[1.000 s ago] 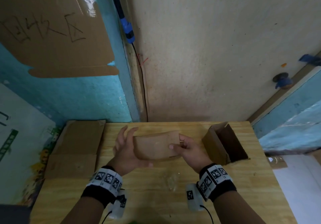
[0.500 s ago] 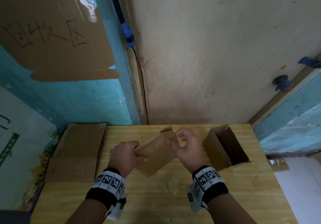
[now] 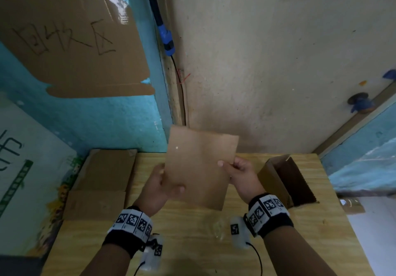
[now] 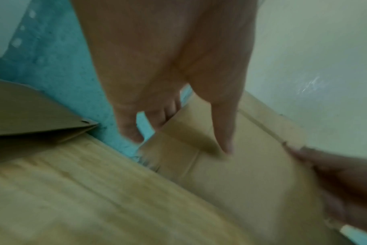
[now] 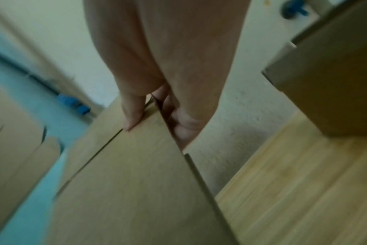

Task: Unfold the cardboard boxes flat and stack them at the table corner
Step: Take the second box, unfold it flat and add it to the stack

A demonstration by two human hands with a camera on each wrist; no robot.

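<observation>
I hold a flattened brown cardboard box point(image 3: 199, 164) up above the middle of the wooden table point(image 3: 192, 243), tilted slightly. My left hand point(image 3: 162, 188) grips its lower left edge, thumb on the front face point(image 4: 222, 165). My right hand point(image 3: 235, 170) pinches the right edge between thumb and fingers point(image 5: 136, 149). A stack of flattened boxes point(image 3: 102, 181) lies at the table's far left corner. An open box point(image 3: 285, 181) still in its box shape lies on its side at the far right.
The table stands against a blue wall at the left and a beige wall behind. A cardboard sign point(image 3: 70, 44) with handwriting hangs on the blue wall. A crumpled bit of clear tape point(image 3: 218, 228) lies on the table near my right wrist.
The box was half collapsed low over the table; it is now pressed flat and lifted higher, standing nearly upright between both hands.
</observation>
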